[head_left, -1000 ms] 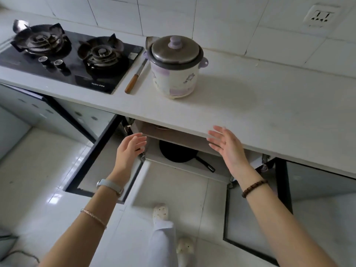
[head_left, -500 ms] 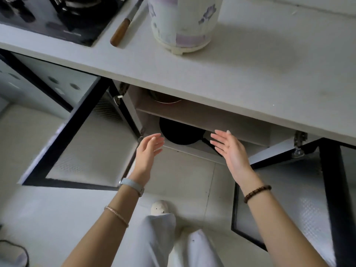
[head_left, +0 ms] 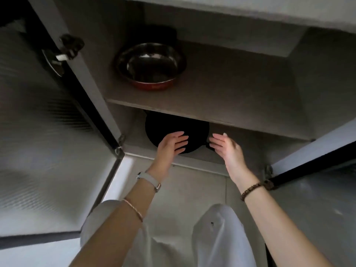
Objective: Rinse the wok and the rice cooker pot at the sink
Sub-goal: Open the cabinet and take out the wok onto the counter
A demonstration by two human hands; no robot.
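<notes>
Fingers straight and each grip apart, hovering the left hand [head_left: 172,144] and right hand [head_left: 225,148] inside the open cabinet [head_left: 317,83], palms facing each other, clasping nothing. Framing the black wok [head_left: 163,128] lying on the cabinet floor under the shelf [head_left: 231,105], left hand over its near rim, right hand just beside it; cannot tell whether either is touching. Looking past a metal bowl [head_left: 151,64] sitting on that shelf.
</notes>
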